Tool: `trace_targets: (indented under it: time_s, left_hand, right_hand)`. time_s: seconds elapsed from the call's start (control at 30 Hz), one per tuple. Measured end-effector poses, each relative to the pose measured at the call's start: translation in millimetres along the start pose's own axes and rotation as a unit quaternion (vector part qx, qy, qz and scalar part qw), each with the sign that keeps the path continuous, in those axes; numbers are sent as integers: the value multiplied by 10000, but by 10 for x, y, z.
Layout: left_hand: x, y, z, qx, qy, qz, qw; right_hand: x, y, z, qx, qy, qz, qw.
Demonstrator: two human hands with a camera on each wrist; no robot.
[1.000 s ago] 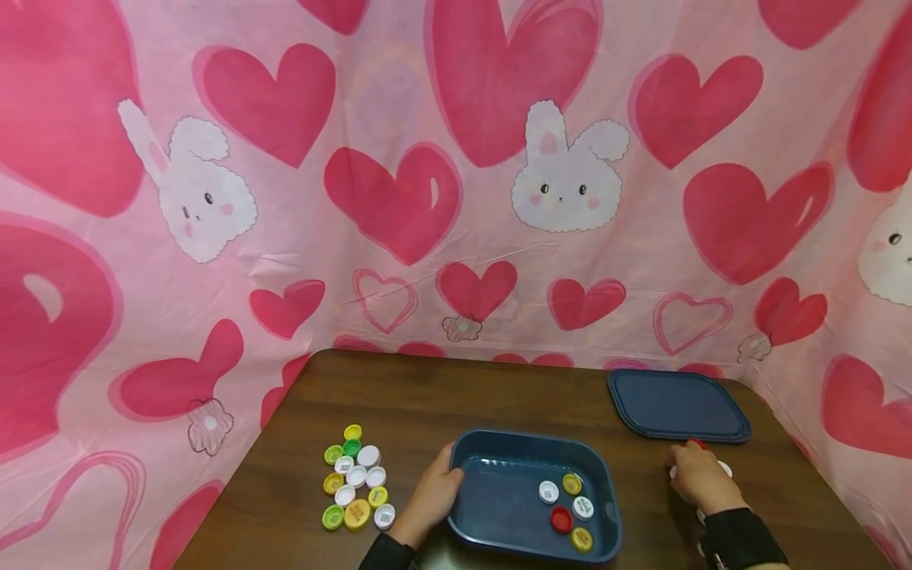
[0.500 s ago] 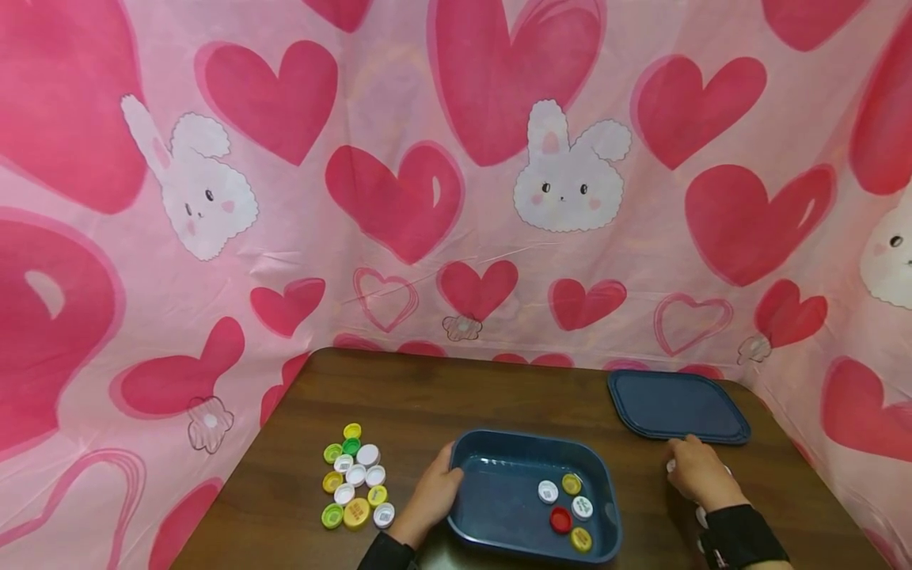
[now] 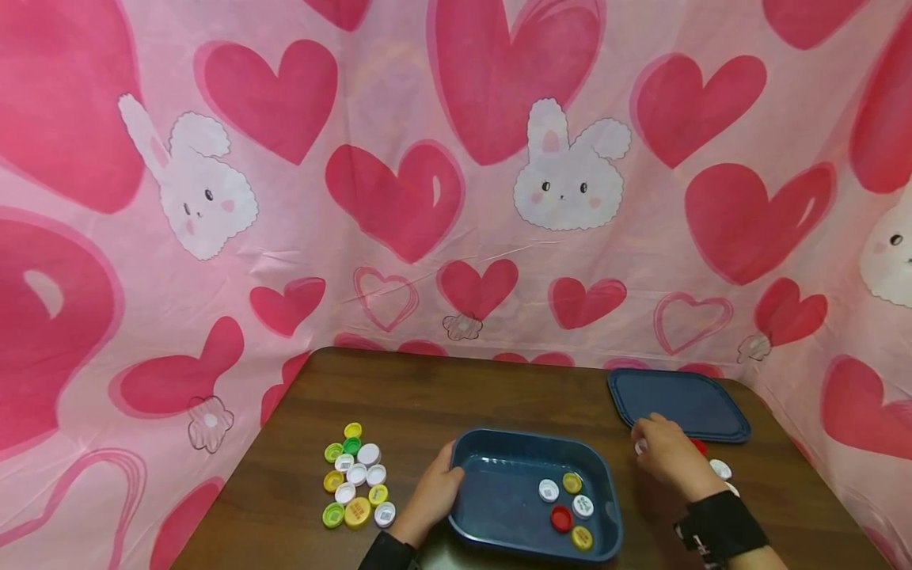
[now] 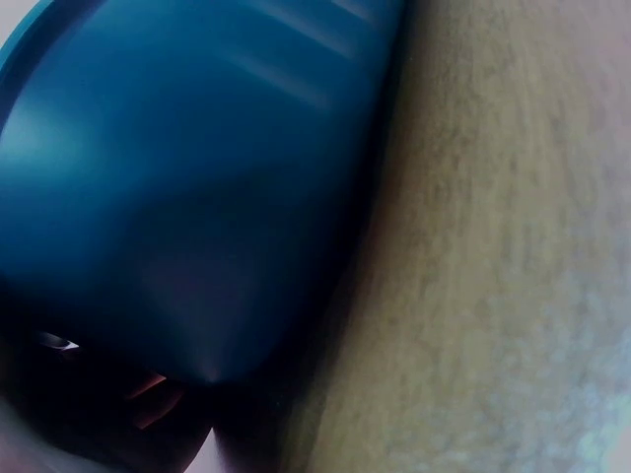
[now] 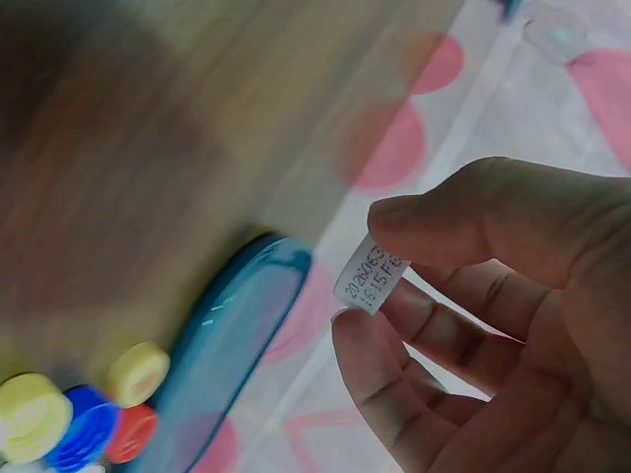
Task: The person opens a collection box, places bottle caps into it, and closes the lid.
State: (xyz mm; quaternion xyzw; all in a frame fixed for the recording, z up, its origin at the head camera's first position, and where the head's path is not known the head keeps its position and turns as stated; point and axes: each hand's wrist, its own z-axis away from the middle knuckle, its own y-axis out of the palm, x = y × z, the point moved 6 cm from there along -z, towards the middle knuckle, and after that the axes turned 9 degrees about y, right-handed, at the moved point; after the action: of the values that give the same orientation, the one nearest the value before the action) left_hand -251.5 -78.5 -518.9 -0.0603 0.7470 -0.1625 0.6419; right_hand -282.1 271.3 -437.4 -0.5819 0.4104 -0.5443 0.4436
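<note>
In the head view my left hand (image 3: 435, 487) grips the left wall of a deep blue rectangular tub (image 3: 492, 499), thumb over its rim. The tub's smooth blue side (image 4: 197, 177) takes up much of the left wrist view. Yellow, white and red bottle caps lie in the tub's right half, among them a red cap (image 3: 561, 518). My right hand (image 5: 493, 296) pinches a white bottle cap (image 5: 371, 276) between thumb and fingertips; printed digits show on its side. In the head view this right hand (image 3: 670, 451) is raised between tub and lid.
A flat blue lid (image 3: 677, 404) lies at the table's back right. Near it are a red cap (image 3: 699, 446) and white caps (image 3: 720, 469). The right wrist view also shows a blue cap (image 5: 87, 429) there. Left of the tub lies a cluster of yellow, green and white caps (image 3: 355, 475).
My right hand has taken up the white cap beside the lid and moved left toward the tub, uncovering the red and white caps there. The left hand and tub have stayed still.
</note>
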Motion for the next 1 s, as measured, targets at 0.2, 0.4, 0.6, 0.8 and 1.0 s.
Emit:
trace_targets:
  time_s: [0.2, 0.4, 0.6, 0.8, 1.0]
  left_hand:
    - [-33, -10, 1, -50, 170, -54, 9998]
    - [-9, -5, -1, 17, 90, 38, 10000]
    - [1, -5, -6, 42, 98, 91, 9999]
    - [-10, -7, -3, 20, 87, 48, 9999]
    - [-6, -4, -6, 34, 112, 64, 9999]
  right_hand:
    - [364, -63, 64, -257, -512, -82, 9983]
    - [734, -35, 116, 77, -561, -150, 9983]
    - [1062, 65, 160, 461, -726, -124, 9962]
    - [1322, 182, 238, 652, -1063, -136, 9921]
    - [1532, 254, 357, 698, -1699, -60, 9830]
